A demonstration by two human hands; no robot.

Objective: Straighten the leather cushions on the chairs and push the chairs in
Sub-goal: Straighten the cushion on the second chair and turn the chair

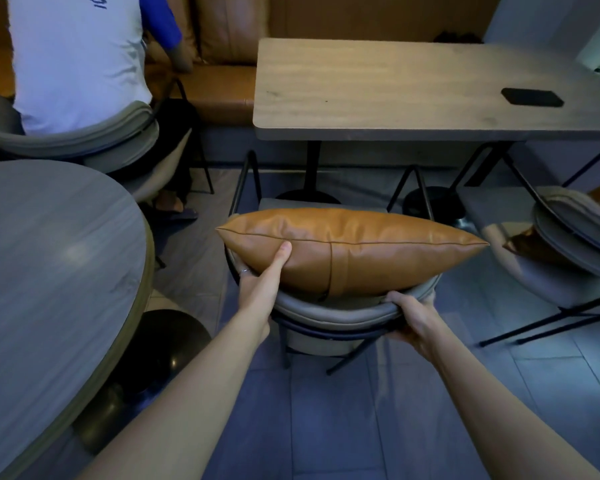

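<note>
A: Room?
B: I see blue-grey floor tiles [343, 410], wooden desk [395, 88] ahead, round desk [49, 254] at left.
A: Cushion?
B: Tan leather cushion [354, 251] upright on grey chair [329, 311], against its backrest.
A: Hands?
B: Left hand [260, 282] clasps cushion's lower left; right hand [413, 318] grips backrest rim

Cushion [354, 247] on chair [329, 313], before table [395, 84].
</note>
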